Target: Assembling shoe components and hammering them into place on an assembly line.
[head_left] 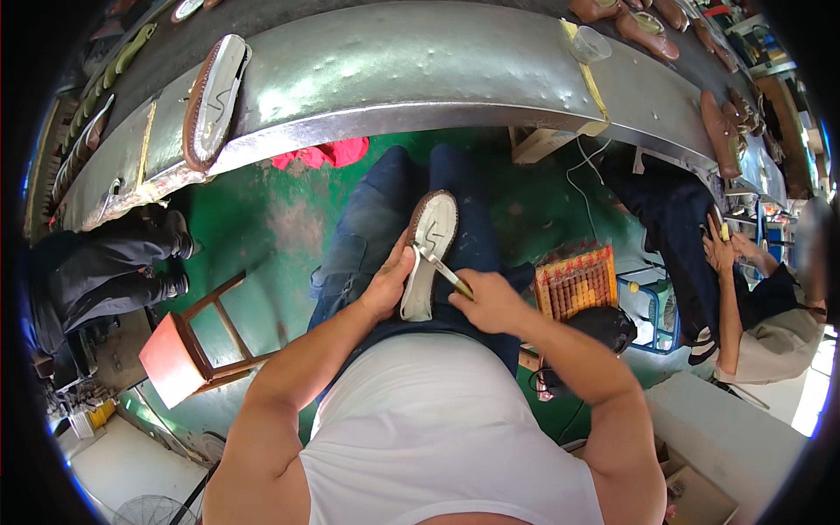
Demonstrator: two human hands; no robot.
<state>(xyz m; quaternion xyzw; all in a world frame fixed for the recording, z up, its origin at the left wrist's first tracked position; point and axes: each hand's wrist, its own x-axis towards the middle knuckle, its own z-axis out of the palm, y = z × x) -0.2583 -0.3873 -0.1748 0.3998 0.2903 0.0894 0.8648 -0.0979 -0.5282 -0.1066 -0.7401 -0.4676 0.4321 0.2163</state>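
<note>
A shoe upper on its last, sole side up (436,223), rests across my lap, its toe pointing away. It has a pale bottom with a dark squiggle and a brown stitched rim at the toe. My left hand (390,282) is closed around its left side, near the middle. In my right hand (490,302) is a slim metal hand tool with a pale handle (449,276). The tool's tip touches or lies just over the shoe's bottom near my left fingers; its exact kind is hard to make out.
A metal-topped bench (367,66) curves ahead, with another upturned shoe (216,101) at its left. Brown shoes (646,33) and a clear cup (591,44) lie at right. A red-seated stool (172,359) stands left. A co-worker's hands (722,249) are at far right.
</note>
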